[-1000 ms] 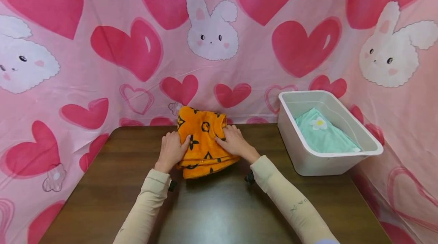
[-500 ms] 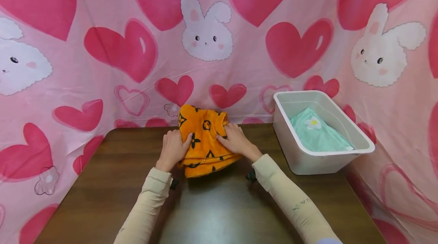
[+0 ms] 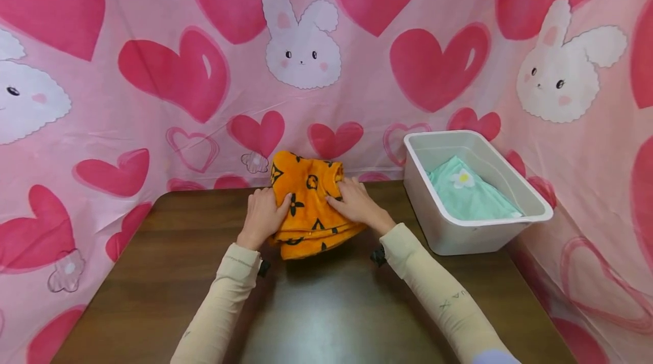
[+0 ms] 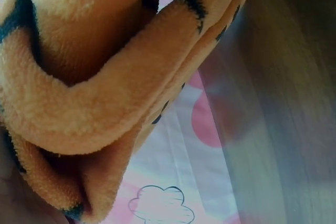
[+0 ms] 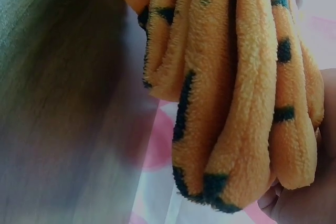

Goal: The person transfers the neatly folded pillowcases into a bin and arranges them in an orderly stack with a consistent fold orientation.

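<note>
A folded orange plush cloth [image 3: 310, 197] with black flower-like marks is at the back middle of the table, held from both sides. My left hand [image 3: 263, 214] grips its left edge, thumb on the front face and the other fingers mostly hidden behind. On the opposite edge my right hand [image 3: 359, 202] holds the cloth the same way. Several loose layers hang at the cloth's lower edge, apparently just above the tabletop. The left wrist view shows a thick rolled fold [image 4: 105, 98] close up. Stacked folds [image 5: 226, 93] fill much of the right wrist view, with part of the right hand [image 5: 304, 198] beside them.
A light grey plastic bin [image 3: 444, 236] stands at the right back of the brown wooden table [image 3: 326, 313]. Inside it lies a mint-green folded cloth [image 3: 471, 197] with a white flower. A pink sheet [image 3: 214, 92] with hearts and rabbits hangs behind the table.
Both hands and the orange cloth have shifted slightly right relative to the bin, and the cloth's lower edge sits a little higher. The head view has turned slightly right. Both grips look the same.
</note>
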Demonstrator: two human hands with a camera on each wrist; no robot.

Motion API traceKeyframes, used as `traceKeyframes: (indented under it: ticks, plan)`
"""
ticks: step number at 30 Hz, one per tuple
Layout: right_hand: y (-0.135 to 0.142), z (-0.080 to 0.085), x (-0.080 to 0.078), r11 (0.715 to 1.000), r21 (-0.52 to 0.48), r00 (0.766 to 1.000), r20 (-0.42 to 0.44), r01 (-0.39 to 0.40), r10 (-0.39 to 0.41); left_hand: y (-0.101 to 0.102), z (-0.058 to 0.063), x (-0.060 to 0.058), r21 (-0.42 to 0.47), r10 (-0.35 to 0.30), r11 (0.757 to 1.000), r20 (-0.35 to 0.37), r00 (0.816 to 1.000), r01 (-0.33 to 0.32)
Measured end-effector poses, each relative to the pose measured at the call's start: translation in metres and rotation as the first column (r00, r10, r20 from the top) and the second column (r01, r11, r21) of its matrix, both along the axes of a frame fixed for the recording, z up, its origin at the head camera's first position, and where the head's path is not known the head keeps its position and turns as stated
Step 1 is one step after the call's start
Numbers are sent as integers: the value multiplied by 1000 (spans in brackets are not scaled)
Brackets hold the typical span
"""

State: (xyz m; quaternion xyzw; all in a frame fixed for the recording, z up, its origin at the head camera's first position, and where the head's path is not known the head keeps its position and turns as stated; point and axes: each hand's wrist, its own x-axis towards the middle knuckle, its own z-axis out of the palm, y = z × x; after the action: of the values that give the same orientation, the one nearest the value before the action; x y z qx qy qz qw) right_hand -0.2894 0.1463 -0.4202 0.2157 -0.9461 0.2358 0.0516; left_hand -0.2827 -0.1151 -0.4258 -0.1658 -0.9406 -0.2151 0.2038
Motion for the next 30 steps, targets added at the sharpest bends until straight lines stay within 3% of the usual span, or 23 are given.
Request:
traceKeyframes:
  ticks: [15, 30]
  plan:
    - [11, 13, -1, 1000, 18, 1000, 7, 11, -11, 12, 10, -3, 5, -19, 1000, 10, 1000, 19]
    - [29, 39, -2, 1000, 13, 1000, -1, 13, -13, 29, 31, -7, 23, -71, 997, -1, 997, 71]
